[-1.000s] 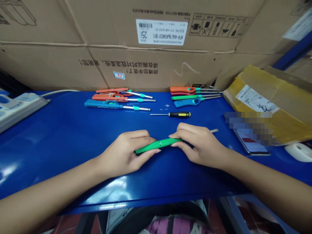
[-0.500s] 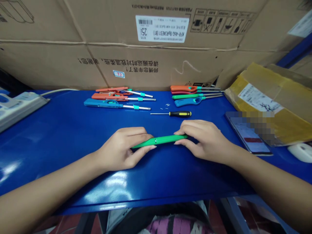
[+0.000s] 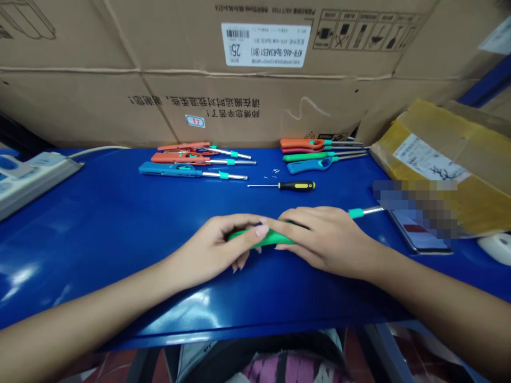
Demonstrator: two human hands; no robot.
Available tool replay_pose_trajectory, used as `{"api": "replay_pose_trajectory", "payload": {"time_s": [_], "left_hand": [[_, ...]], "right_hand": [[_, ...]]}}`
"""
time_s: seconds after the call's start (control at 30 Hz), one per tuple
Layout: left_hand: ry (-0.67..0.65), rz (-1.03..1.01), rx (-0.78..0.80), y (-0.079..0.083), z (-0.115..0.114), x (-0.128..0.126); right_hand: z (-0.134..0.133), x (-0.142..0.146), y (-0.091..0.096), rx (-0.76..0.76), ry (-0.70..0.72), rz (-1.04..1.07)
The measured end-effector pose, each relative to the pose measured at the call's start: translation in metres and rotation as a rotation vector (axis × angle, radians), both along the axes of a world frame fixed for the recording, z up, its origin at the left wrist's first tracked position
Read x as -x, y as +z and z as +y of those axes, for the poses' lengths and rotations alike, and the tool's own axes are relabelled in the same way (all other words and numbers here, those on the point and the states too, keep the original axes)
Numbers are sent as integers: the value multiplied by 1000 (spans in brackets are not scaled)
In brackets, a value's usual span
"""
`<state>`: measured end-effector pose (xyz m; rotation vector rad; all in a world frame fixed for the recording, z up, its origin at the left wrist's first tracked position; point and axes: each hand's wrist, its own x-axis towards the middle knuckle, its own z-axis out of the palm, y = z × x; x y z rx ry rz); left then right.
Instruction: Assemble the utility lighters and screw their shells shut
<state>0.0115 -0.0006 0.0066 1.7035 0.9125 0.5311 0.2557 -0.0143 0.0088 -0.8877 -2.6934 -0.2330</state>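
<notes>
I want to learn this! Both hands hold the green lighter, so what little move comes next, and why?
Probably the right hand should let go and reach for the screwdriver: the left hand grips the green lighter, and small metal bits lie loose beside that tool.

The green lighter [image 3: 265, 238] lies flat across the blue table [image 3: 120, 223], its metal nozzle pointing right, handle mostly covered.
</notes>
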Motion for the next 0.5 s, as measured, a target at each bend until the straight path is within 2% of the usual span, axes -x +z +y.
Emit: {"api": "replay_pose_trajectory", "payload": {"time_s": [0.1,0.17,0.27,0.5], "left_hand": [[-92,114,-647,-2,3,9],[-183,152,-881,-4,5,14],[-262,183,-974,-8,7,17],[-301,244,-995,-14,8,16]], "right_hand": [[-1,-2,0,41,-21,90],[-1,-4,-2,77,11,120],[-1,-5,-3,124,61,134],[2,-4,-4,111,40,88]]}}
